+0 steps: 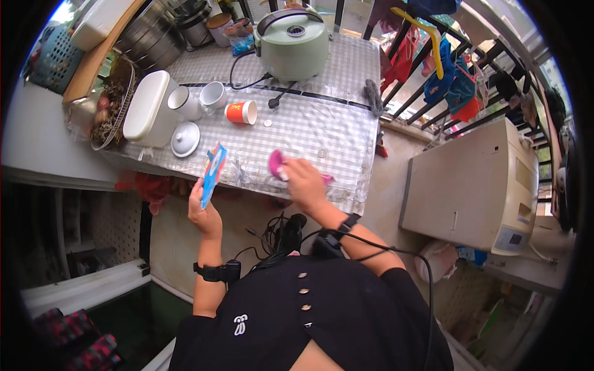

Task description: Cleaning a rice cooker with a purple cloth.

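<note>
My left hand (204,214) grips a flat blue packet (215,172) with red and white print, held up at the table's front edge. Over the grey-and-white checked tablecloth (297,132), my right hand (305,184) is closed around a blurred pink cloth (276,162); its other end sticks out past the wrist side. A small round disc (322,153), coin-like, lies just beyond that hand. Another disc (267,123) rests beside a red paper cup (235,112) lying on its side. Left of the cup are two white mugs (213,95) and a white knobbed lid (185,139).
A pale green rice cooker (294,46) stands at the back with its cord and plug (274,103) on the cloth. A lidded plastic container (151,109) and a wire basket (113,109) stand left. On the right are a railing with hanging laundry and a beige washing machine (459,190).
</note>
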`<action>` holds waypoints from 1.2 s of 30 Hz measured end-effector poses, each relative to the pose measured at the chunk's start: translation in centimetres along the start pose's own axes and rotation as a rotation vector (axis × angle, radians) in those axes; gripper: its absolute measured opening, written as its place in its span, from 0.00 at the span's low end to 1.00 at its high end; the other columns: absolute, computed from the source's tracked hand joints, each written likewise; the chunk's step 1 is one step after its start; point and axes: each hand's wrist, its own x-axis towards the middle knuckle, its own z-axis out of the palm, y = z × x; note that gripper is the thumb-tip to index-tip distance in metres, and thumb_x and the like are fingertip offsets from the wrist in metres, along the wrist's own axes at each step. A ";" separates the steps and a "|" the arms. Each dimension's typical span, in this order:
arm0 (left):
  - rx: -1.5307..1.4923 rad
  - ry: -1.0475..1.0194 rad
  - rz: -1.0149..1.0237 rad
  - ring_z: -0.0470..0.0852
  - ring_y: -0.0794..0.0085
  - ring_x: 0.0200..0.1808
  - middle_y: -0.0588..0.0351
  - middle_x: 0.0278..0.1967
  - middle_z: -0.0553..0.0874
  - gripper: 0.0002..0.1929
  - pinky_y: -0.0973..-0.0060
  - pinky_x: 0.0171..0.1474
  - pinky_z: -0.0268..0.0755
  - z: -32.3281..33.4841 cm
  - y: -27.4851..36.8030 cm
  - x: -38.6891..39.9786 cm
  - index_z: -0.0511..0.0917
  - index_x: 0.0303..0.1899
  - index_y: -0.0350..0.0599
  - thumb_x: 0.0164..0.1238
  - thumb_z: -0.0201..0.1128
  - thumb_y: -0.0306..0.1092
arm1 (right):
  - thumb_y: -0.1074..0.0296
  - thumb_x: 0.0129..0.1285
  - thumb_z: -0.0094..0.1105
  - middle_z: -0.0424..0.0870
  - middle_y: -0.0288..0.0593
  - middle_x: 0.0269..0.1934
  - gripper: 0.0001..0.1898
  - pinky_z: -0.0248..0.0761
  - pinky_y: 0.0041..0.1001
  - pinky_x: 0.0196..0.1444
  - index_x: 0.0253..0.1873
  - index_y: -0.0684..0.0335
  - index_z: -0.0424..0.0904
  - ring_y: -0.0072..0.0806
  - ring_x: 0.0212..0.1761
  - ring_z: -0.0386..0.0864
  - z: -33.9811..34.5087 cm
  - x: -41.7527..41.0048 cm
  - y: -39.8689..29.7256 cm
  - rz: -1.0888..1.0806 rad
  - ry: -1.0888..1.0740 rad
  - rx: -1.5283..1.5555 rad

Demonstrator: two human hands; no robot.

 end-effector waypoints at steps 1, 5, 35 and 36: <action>0.003 -0.030 0.057 0.84 0.51 0.50 0.40 0.48 0.84 0.05 0.64 0.52 0.77 0.6 -1.2 -0.2 0.75 0.45 0.37 0.70 0.55 0.23 | 0.73 0.56 0.56 0.81 0.45 0.51 0.13 0.71 0.40 0.53 0.46 0.63 0.79 0.45 0.54 0.76 3.4 0.4 -1.3 -0.046 -0.010 -0.016; 0.077 -0.193 0.270 0.83 0.47 0.50 0.41 0.49 0.84 0.08 0.61 0.54 0.76 2.8 -6.4 0.9 0.75 0.44 0.36 0.64 0.56 0.19 | 0.62 0.62 0.51 0.73 0.43 0.62 0.20 0.53 0.53 0.69 0.58 0.62 0.76 0.43 0.72 0.59 12.3 2.3 -4.4 -0.014 -0.516 -0.163; -0.203 -1.100 0.435 0.76 0.54 0.45 0.48 0.42 0.77 0.08 0.64 0.45 0.76 23.6 9.2 0.7 0.77 0.38 0.43 0.56 0.57 0.25 | 0.62 0.66 0.54 0.58 0.54 0.72 0.25 0.47 0.51 0.73 0.65 0.67 0.65 0.51 0.75 0.52 -2.0 -5.6 8.6 1.039 -0.009 -0.930; -0.210 -1.078 0.425 0.76 0.53 0.45 0.48 0.39 0.76 0.06 0.64 0.45 0.76 23.7 9.4 0.8 0.75 0.35 0.42 0.55 0.57 0.24 | 0.62 0.66 0.54 0.58 0.54 0.72 0.25 0.47 0.51 0.73 0.65 0.67 0.65 0.51 0.75 0.52 -1.9 -5.7 8.4 1.043 -0.017 -0.925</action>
